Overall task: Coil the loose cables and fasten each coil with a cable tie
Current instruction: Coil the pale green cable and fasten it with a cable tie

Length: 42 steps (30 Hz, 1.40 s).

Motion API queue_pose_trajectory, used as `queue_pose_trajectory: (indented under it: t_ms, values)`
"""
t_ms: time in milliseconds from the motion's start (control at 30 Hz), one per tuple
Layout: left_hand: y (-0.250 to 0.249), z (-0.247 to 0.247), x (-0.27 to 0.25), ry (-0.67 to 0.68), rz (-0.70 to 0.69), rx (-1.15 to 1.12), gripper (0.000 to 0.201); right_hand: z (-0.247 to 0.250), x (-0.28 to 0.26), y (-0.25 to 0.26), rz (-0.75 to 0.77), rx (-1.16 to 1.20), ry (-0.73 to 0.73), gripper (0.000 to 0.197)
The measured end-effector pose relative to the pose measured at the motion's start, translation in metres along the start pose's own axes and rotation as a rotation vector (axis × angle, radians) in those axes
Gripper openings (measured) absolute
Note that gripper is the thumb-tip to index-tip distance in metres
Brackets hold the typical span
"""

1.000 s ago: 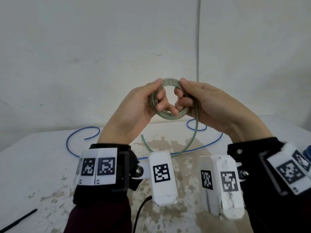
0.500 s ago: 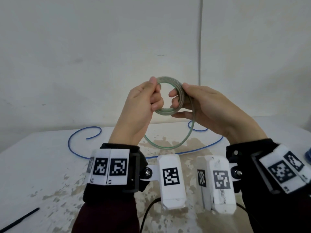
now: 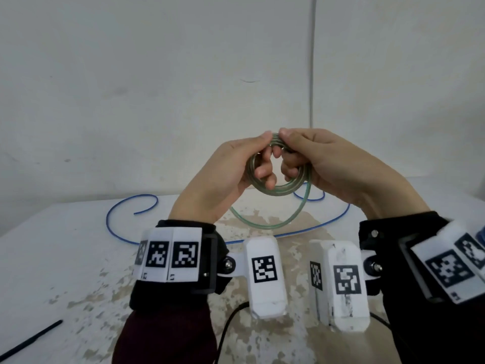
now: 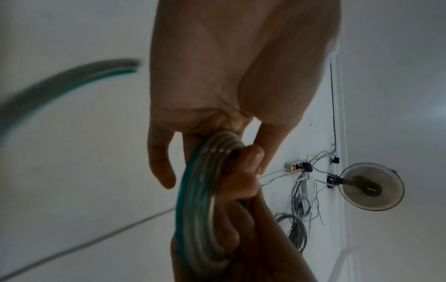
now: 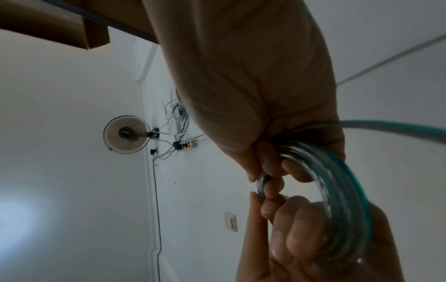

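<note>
Hands are both up off the worktop (image 3: 47,258), left hand (image 3: 225,177) and right hand (image 3: 330,166) pinching the green cable coil (image 3: 278,191) at 12 o'clock so the loops don't spring open, tail dangling at 6. Blue cable (image 3: 118,208) is loose behind.

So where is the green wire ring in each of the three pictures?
Head: the green coil is in the upper middle, held between the left hand and the right hand, above the table.
Left wrist: lower middle, seen edge-on.
Right wrist: lower right, a curved band.
Shared landmark: both hands' fingers on the coil; the two wrist views also share the wall fan.
</note>
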<state>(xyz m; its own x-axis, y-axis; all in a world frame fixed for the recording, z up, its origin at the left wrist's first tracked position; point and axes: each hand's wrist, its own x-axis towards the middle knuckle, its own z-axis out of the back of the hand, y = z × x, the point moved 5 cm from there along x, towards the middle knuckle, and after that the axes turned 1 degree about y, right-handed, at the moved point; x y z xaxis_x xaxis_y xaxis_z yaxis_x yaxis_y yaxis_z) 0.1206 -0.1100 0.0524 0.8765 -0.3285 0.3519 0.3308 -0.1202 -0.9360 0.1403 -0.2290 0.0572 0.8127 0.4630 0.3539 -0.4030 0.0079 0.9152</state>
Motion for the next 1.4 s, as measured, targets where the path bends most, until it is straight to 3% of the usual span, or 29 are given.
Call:
queue_pose_trajectory:
  t_ms: [167,333,567,833,900,1033,1133,1233,1400]
  values:
    - [-0.009,0.006,-0.004,-0.085,-0.133,0.092,0.032,-0.008,0.003,-0.001,-0.012,0.119,-0.031,0.038]
    - [-0.012,0.002,-0.001,-0.177,-0.186,0.015,0.039,-0.007,0.002,0.003,-0.055,0.351,-0.052,0.04]
    - [-0.01,0.012,0.001,-0.229,-0.195,0.036,0.036,0.0,-0.003,0.003,-0.089,0.182,-0.076,0.033]
    - [-0.017,0.021,-0.001,-0.343,-0.29,-0.128,0.036,-0.011,-0.002,0.001,-0.043,0.247,0.021,0.034]
    - [-0.017,0.018,0.0,-0.306,-0.269,-0.158,0.037,-0.007,-0.002,0.002,-0.012,0.295,-0.001,0.032]
    - [-0.015,0.008,0.0,-0.099,-0.136,-0.171,0.036,0.0,-0.001,0.006,0.048,0.41,-0.058,0.032]
    - [-0.011,0.005,-0.005,0.01,-0.014,-0.054,0.033,-0.002,-0.001,0.007,0.049,0.369,-0.066,0.016]
    - [-0.005,0.006,-0.007,0.028,0.074,0.099,0.032,-0.007,-0.002,0.005,0.009,0.241,-0.031,0.015]
    - [-0.001,0.005,-0.008,0.033,0.1,0.212,0.034,-0.003,-0.002,0.002,-0.013,0.093,-0.015,0.013]
